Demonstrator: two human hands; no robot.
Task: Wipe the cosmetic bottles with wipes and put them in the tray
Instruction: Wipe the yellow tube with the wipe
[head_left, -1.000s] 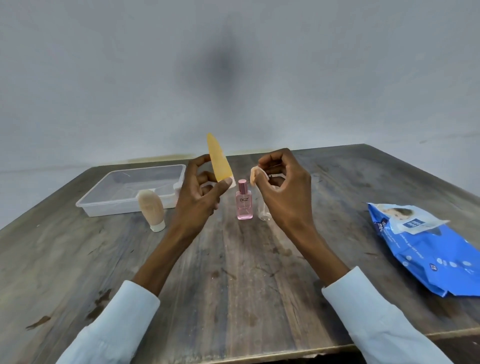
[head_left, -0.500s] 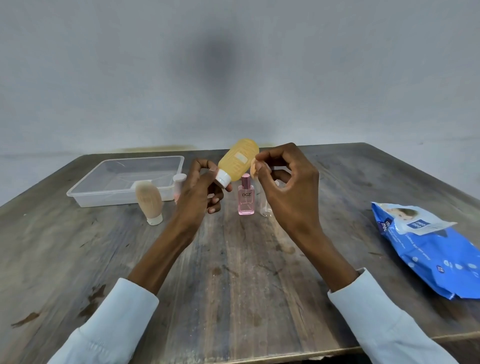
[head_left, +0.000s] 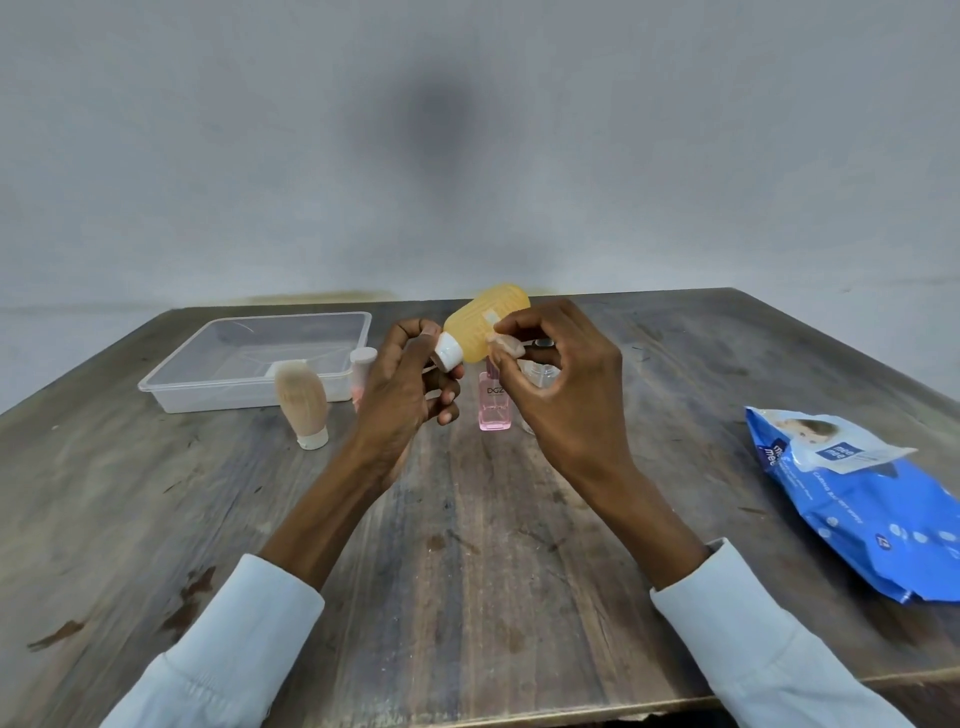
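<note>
From the head camera I am looking at a worn wooden table against a grey wall. My left hand is pinching the yellow bottle by its white cap, raised above the table's middle; my right hand is pressing a crumpled wipe to its side. The clear tray is sitting toward the far-left corner. A clear bottle behind my right hand is mostly hidden.
</note>
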